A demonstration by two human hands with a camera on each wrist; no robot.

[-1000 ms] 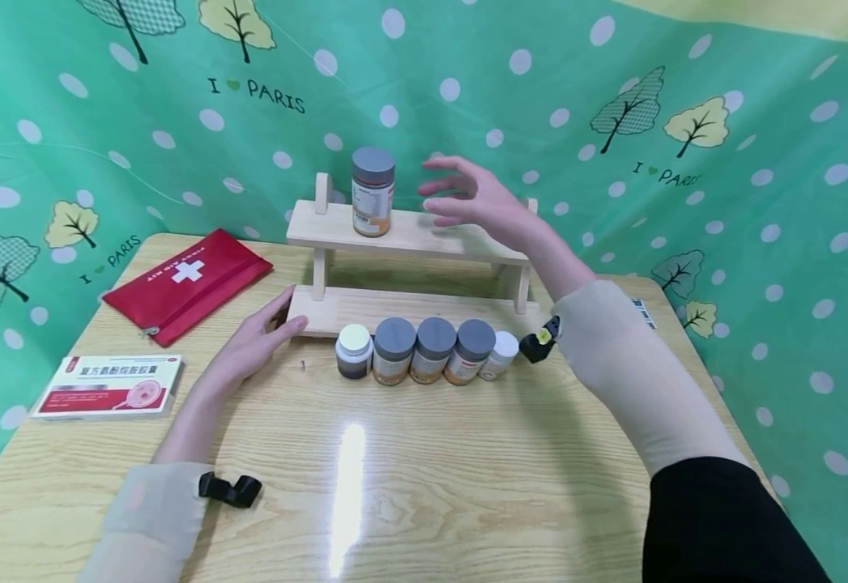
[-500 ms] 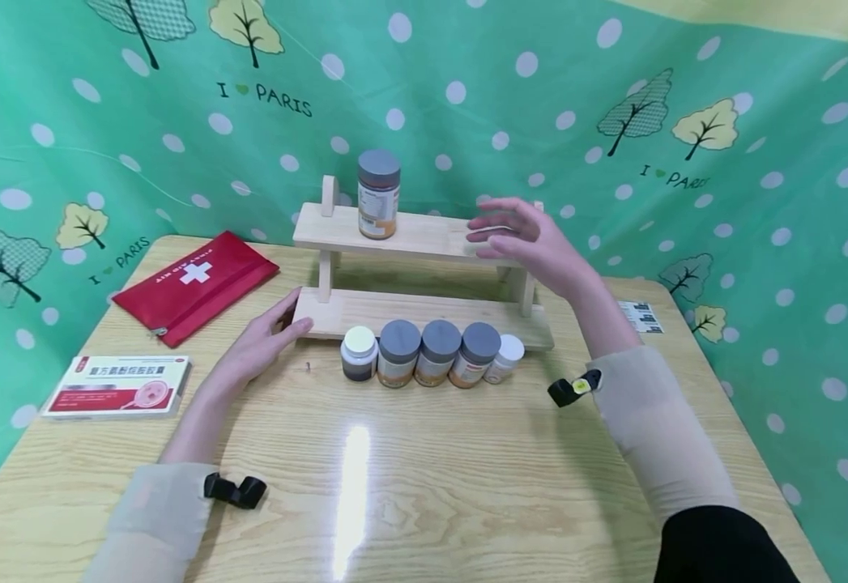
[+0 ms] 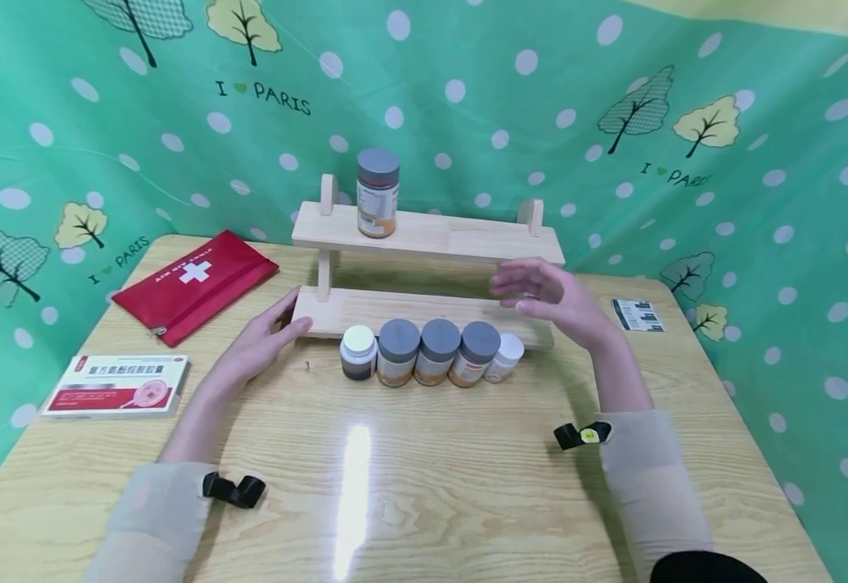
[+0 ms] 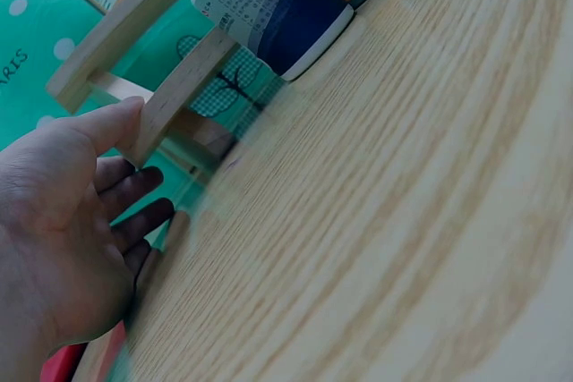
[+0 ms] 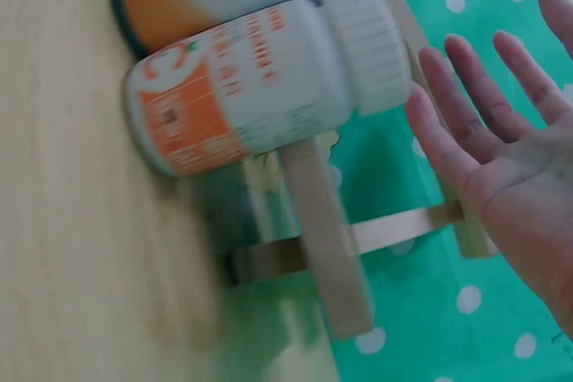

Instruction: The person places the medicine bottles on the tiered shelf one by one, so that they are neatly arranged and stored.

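1. Rack (image 3: 324,275) of pale wood, two boards; it stands towards the back of the table (image 3: 431,502); one grey-lidded jar (image 3: 377,198) is upright on the upper board (image 3: 467,236), near its left end.
2. Left hand (image 3: 257,344): at the left end of the lower board (image 3: 409,309); thumb on the front edge, fingers bent behind; light hold on the board's end.
3. Right hand (image 3: 558,306): in front of the rack's right side; fingers spread, gently bent, well parted from the thumb; holds nothing; contact with the lower board, cannot tell.
4. Row on the table, just before the lower board, left to right: white-lidded bottle (image 3: 358,354), dark lower band; three grey-lidded jars (image 3: 398,354); white bottle (image 3: 504,359) with orange label, nearest the right hand; all upright, side by side.
5. Left side: red first-aid pouch (image 3: 198,285); medicine box (image 3: 117,386), white and red, lying flat, nearer the person.
6. Right side: small printed card (image 3: 638,316), flat on the table; green dotted cloth (image 3: 460,121) hangs behind everything.
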